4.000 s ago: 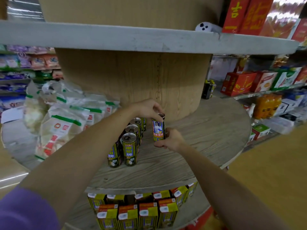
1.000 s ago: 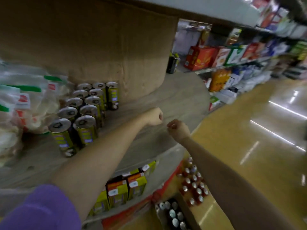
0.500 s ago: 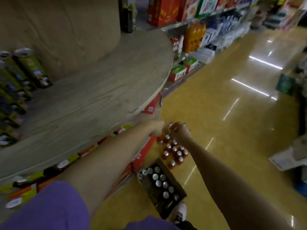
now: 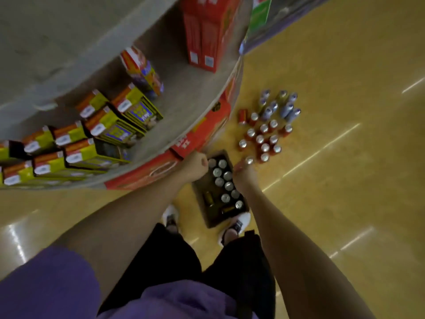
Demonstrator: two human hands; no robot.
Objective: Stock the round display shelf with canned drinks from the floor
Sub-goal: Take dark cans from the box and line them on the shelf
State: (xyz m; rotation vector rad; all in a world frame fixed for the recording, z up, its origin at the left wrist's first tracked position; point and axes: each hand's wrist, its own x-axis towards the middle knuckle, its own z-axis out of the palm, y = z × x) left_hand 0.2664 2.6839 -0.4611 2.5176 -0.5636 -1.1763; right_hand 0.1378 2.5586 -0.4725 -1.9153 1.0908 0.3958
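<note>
I am looking down at the floor beside the round display shelf (image 4: 213, 97). A dark open case (image 4: 208, 218) between my feet holds several silver-topped cans (image 4: 222, 180), some lying on their sides. My left hand (image 4: 195, 168) hangs over the case's far left corner, curled into a fist with nothing in it. Over the case's right edge my right hand (image 4: 245, 179) is also curled and appears empty; its fingertips are hidden. Red cans (image 4: 262, 140) stand in a cluster on the floor past the case, with blue-grey cans (image 4: 279, 104) behind them.
The lower shelf tier carries yellow-and-orange cartons (image 4: 103, 130), a colourful packet (image 4: 142, 70) and tall red boxes (image 4: 207, 31). Red boxes (image 4: 200, 132) sit under the shelf rim. My white shoes (image 4: 236, 223) flank the case. Yellow floor (image 4: 345, 180) spreads to the right.
My view has swung down from the shelf top to the floor. Both hands, empty, have dropped from shelf height to just above the case of cans.
</note>
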